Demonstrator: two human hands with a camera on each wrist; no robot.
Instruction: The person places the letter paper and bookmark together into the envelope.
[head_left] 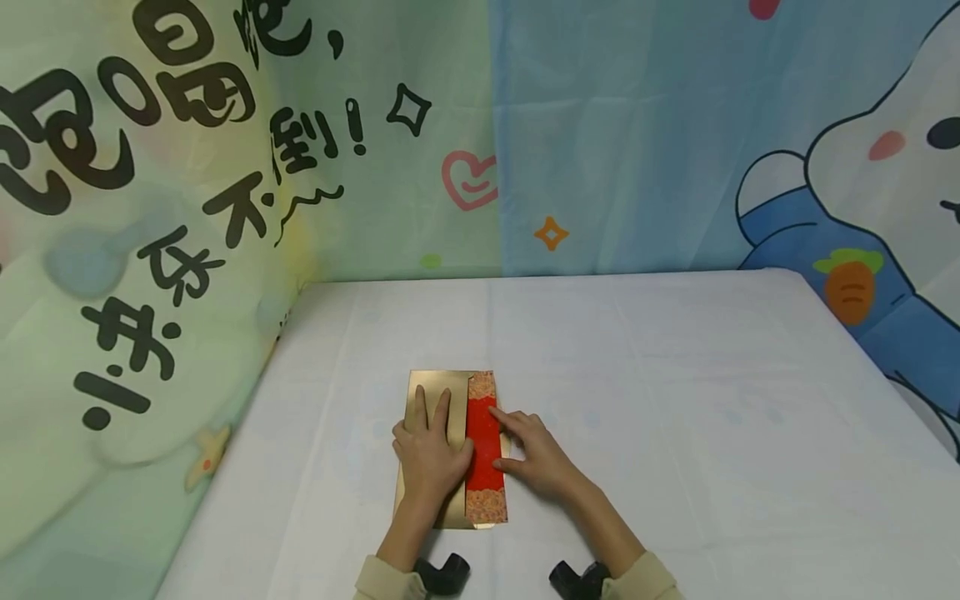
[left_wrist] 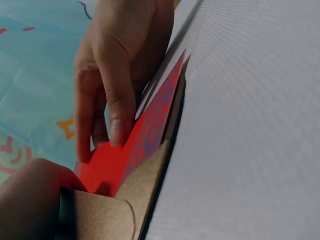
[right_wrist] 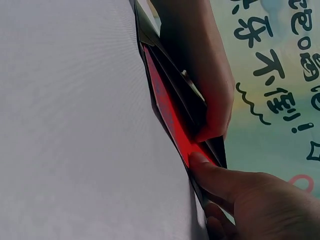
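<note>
A flat gold card [head_left: 420, 512] lies on the white tabletop in the head view. Along its right side runs a red strip [head_left: 482, 433] with orange speckled ends. My left hand [head_left: 433, 458] rests flat on the gold part, fingers spread forward and thumb reaching the red strip's left edge. From the right, my right hand [head_left: 536, 450] touches the strip with thumb and index finger, apart along its right edge. In the left wrist view the right thumb [left_wrist: 117, 131] lies on the red surface. The right wrist view shows dark gaps between layers of the card [right_wrist: 182, 100].
The white table [head_left: 675, 400] carries a plain cloth. Printed backdrops stand behind and at the left, with dark lettering [head_left: 135, 333] and a cartoon animal [head_left: 877, 200] at the right. Black wrist devices [head_left: 442, 575] sit by the cream sleeves [head_left: 390, 579].
</note>
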